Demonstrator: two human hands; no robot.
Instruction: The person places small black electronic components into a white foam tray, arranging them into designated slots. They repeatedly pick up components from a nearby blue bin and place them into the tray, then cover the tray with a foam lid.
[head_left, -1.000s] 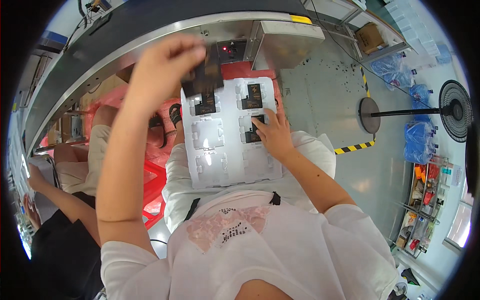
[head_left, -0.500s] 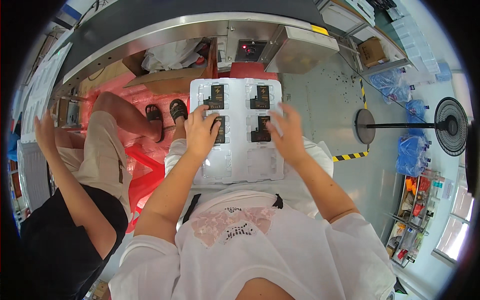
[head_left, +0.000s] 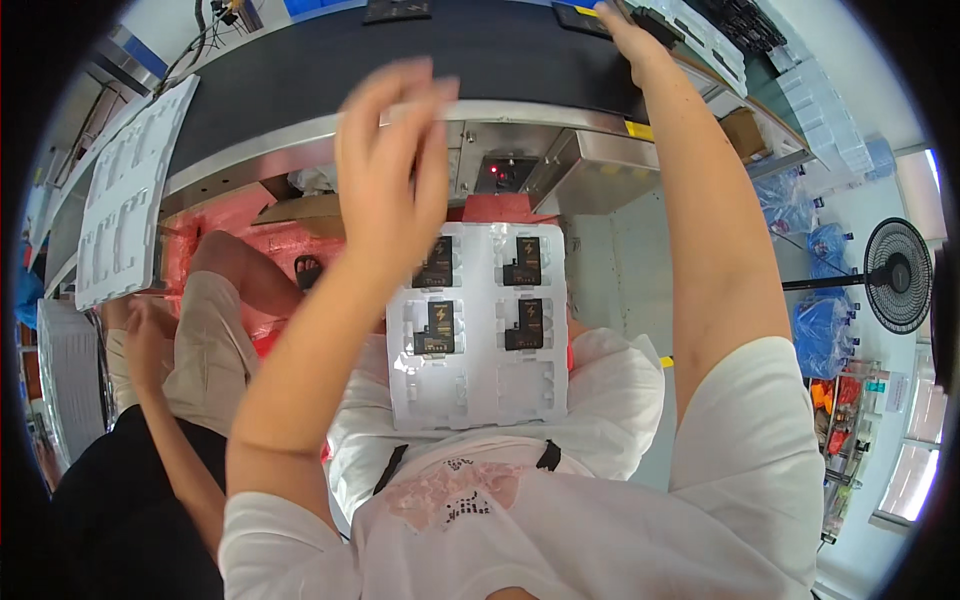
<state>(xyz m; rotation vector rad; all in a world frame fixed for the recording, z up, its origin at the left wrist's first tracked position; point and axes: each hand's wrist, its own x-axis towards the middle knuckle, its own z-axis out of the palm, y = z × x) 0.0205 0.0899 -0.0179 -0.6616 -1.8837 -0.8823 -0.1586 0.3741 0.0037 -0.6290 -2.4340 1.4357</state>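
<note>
White tray (head_left: 483,320), near pockets (head_left: 430,390) bare, left hand (head_left: 396,165) loosely spread, right hand (head_left: 628,42) by edge of black belt (head_left: 500,55), grip unclear

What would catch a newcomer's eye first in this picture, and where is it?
Probably the white tray in the middle, with four flat black pieces in its compartments. Next come the blurred left hand, left of centre, and the right hand, at the right end of the black work surface. A black fan stands out at the right side.
</note>
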